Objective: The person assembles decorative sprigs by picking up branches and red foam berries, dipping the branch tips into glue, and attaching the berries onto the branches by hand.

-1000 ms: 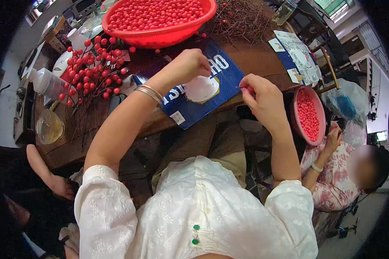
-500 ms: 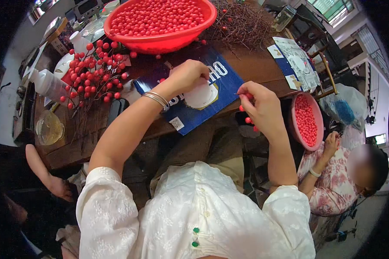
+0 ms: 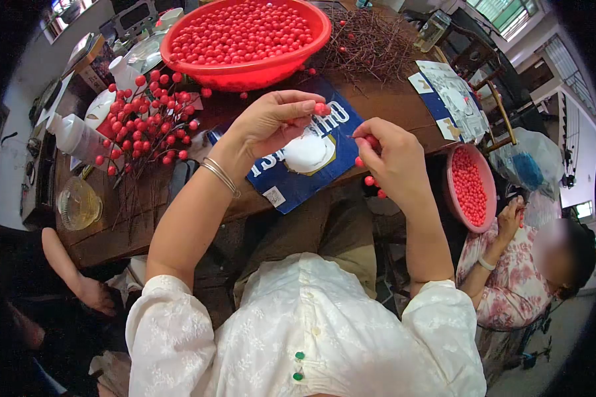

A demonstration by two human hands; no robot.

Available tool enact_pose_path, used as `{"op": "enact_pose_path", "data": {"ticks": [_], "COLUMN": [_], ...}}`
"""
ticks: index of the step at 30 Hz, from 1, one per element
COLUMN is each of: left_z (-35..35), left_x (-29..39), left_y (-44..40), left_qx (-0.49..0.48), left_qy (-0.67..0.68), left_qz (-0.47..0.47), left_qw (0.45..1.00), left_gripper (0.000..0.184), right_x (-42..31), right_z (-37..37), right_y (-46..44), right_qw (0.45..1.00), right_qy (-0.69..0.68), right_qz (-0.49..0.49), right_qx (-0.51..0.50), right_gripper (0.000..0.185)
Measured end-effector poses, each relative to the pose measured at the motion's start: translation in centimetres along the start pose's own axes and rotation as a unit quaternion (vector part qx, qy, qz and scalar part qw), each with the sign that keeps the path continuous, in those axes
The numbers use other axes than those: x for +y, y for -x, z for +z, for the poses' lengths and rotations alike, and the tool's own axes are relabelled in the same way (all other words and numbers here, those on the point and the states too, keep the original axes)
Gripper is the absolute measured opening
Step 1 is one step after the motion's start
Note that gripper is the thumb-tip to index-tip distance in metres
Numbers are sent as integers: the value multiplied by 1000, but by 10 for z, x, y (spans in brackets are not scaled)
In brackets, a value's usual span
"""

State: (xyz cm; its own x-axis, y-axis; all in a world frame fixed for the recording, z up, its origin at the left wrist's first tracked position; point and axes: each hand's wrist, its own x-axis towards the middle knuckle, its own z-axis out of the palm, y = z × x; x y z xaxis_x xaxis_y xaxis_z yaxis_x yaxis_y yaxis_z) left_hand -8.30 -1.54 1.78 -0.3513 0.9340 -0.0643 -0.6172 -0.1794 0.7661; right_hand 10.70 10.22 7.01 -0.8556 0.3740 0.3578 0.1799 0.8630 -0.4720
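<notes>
Left edge: glass bowl [image 3: 79,204] with a yellowish liquid, near the table's edge. Beyond it, a white bottle [image 3: 79,137], then a bunch [image 3: 142,122] of red berries on dark stems.

Left hand [image 3: 271,124]: raised above the blue sheet [image 3: 291,187], thumb and forefinger pinched on one red berry [image 3: 322,109], which sits out at the fingertips. Red basin [image 3: 251,77], full of berries, just beyond. White patch [image 3: 309,153] on the sheet, below and between the hands.

Right hand [image 3: 396,161]: thumb and forefinger together on a thin stem [image 3: 349,137], its tip pointing toward the left hand. Hanging berries [image 3: 369,180] show beneath the fingers; whether they join this stem is hidden. Berry and stem tip are near each other, apart.

Handling notes (judgement): a light pinch on the berry's sides would leave its end free and avoid slipping. Gripping the stem close behind its tip should limit bending; better to keep the two in line and the hanging berries off the white patch.

Far right: pink basin [image 3: 491,188] of smaller-looking berries; beside it, a co-worker's hand [image 3: 508,221].
</notes>
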Motion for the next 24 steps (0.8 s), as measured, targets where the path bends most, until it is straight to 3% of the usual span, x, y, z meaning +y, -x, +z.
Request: {"op": "enact_pose_path", "data": {"ticks": [8,12,24], "left_z": [25,32,40], "left_x": [-10,-16,-20], "left_y": [13,16,20], "left_qx": [32,9,56], "left_qy": [31,70,47], "left_qz": [13,42,48], "left_qw": [999,997,996], "left_gripper": [24,17,15], "right_x": [-16,-18,-18], "right_z": [3,7,7], "right_y": [-6,-9,-8], "right_qw": [997,981,975], "right_qy": [22,104,134], "right_qz": [-9,-97,-120], "right_qx": [73,129,132], "right_gripper": [6,8,11]}}
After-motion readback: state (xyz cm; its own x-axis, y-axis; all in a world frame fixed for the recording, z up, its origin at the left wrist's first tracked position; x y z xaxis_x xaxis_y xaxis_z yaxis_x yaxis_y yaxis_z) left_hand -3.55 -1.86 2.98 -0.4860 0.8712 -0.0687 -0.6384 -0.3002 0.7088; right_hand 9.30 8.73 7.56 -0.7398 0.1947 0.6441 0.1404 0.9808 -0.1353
